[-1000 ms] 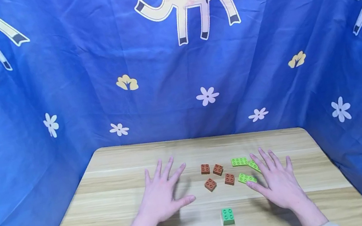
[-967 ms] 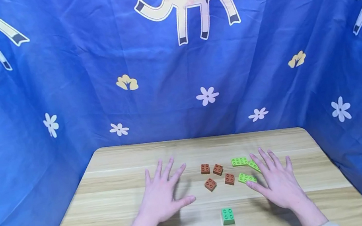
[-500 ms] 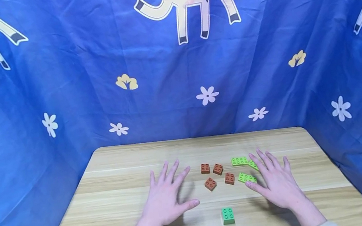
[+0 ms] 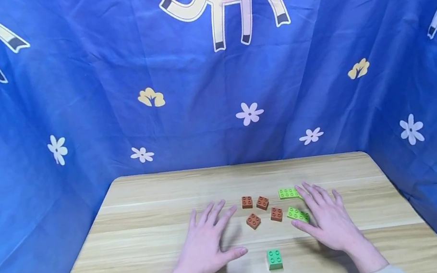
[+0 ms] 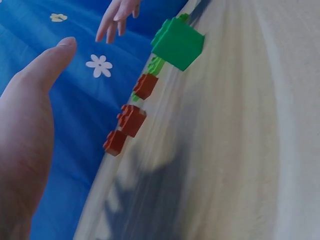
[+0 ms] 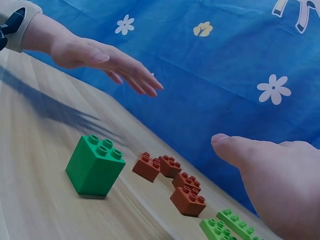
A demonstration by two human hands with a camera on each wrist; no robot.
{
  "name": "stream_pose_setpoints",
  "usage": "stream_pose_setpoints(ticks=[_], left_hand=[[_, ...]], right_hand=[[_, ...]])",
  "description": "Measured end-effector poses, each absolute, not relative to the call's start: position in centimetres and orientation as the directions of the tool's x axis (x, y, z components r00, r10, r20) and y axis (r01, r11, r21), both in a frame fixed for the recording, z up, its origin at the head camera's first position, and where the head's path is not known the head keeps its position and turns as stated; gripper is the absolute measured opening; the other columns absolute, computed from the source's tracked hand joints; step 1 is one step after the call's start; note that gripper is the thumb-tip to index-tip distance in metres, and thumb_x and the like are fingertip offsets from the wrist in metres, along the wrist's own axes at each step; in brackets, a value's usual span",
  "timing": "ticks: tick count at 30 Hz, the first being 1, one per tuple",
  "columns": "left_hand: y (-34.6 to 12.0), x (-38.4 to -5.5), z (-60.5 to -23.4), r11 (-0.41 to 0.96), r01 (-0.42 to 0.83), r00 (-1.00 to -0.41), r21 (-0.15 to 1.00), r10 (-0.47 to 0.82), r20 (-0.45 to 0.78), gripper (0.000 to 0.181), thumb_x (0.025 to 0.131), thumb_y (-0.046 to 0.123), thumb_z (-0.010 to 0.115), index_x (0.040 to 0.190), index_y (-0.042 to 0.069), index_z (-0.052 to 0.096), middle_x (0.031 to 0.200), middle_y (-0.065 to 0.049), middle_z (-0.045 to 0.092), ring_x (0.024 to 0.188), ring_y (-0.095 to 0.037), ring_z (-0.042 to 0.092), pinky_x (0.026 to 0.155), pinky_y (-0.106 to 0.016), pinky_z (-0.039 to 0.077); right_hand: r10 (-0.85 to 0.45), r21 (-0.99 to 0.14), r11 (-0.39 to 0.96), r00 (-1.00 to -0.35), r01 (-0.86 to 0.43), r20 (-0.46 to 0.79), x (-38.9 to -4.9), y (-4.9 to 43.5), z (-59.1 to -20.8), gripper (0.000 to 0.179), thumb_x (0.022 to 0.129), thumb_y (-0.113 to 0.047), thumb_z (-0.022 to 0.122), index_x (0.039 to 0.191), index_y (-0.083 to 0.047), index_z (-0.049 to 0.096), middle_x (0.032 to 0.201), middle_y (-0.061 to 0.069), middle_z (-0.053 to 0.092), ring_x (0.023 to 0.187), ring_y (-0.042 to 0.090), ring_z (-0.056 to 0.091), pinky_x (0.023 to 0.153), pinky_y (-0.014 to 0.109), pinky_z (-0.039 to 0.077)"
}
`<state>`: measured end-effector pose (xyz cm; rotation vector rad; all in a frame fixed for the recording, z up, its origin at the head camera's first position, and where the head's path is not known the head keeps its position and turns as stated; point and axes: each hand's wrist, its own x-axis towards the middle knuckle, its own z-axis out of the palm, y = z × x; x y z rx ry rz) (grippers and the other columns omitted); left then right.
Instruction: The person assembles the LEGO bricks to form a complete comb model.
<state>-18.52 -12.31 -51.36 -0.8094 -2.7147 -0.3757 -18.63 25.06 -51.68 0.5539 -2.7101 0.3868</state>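
My left hand (image 4: 204,249) hovers over the table left of the bricks, fingers spread and holding nothing; the right wrist view shows it raised above its shadow. On the other side, my right hand (image 4: 329,223) hangs with spread fingers beside and partly over the lime green bricks (image 4: 297,214). Its fingers cover part of these bricks in the head view. Between the hands lie several small reddish-brown four-stud bricks (image 4: 276,214). Nearer the body stands a taller green four-stud brick (image 4: 274,259), also large in the right wrist view. Neither hand touches a brick.
The light wood-grain table (image 4: 138,228) has rounded far corners. Blue curtains (image 4: 199,125) with flower and animal prints hang around its back and sides.
My left hand has shifted right and slightly toward the body, closer to the brown bricks. My right hand has drifted a little left. The bricks lie as before; the head view tilts slightly.
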Motion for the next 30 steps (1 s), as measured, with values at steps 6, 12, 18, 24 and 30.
stream_pose_setpoints(ticks=[6,12,18,24,30], left_hand=[[-11.5,-17.9,-52.1,0.771,0.608,-0.777,0.191,0.527,0.344,0.104,0.081,0.083,0.069,0.165,0.031,0.037,0.168,-0.005,0.037,0.151,-0.040,0.036,0.116,-0.076,0.020],[-10.7,-17.3,-52.6,0.755,0.625,-0.769,0.200,0.549,0.329,0.106,0.081,0.083,0.069,0.167,0.034,0.032,0.167,-0.001,0.039,0.152,-0.034,0.036,0.118,-0.072,0.019],[-10.0,-17.0,-52.8,0.720,0.660,-0.741,0.215,0.577,0.344,0.104,0.081,0.082,0.070,0.166,0.032,0.034,0.163,-0.001,0.045,0.148,-0.033,0.041,0.117,-0.070,0.026],[-9.2,-16.8,-53.3,0.693,0.691,-0.710,0.207,0.597,0.374,0.101,0.083,0.081,0.068,0.163,0.027,0.042,0.159,-0.002,0.051,0.143,-0.031,0.047,0.114,-0.069,0.033],[-8.5,-16.6,-53.8,0.691,0.692,-0.713,0.209,0.607,0.351,0.099,0.085,0.085,0.062,0.162,0.026,0.043,0.156,0.000,0.053,0.142,-0.027,0.048,0.114,-0.068,0.034]], right_hand=[[-0.339,-0.202,0.877,-0.860,-0.436,0.382,-18.8,24.5,-52.1,0.092,0.097,-0.069,0.061,0.169,-0.024,0.026,0.169,0.010,0.033,0.148,0.041,0.037,0.112,0.080,0.019],[-0.347,-0.209,0.867,-0.849,-0.453,0.399,-19.0,24.0,-52.4,0.090,0.097,-0.068,0.063,0.167,-0.020,0.032,0.166,0.013,0.039,0.146,0.041,0.040,0.111,0.079,0.021],[-0.351,-0.225,0.860,-0.851,-0.458,0.390,-19.2,23.7,-52.8,0.088,0.097,-0.066,0.063,0.165,-0.018,0.037,0.164,0.012,0.042,0.145,0.039,0.041,0.113,0.075,0.022],[-0.354,-0.229,0.860,-0.856,-0.456,0.377,-19.4,23.3,-53.3,0.085,0.097,-0.062,0.066,0.165,-0.019,0.037,0.161,0.010,0.046,0.142,0.038,0.044,0.113,0.072,0.025],[-0.362,-0.231,0.852,-0.848,-0.470,0.388,-19.6,22.9,-53.7,0.083,0.099,-0.063,0.064,0.163,-0.017,0.040,0.157,0.011,0.050,0.139,0.039,0.048,0.112,0.072,0.027]])
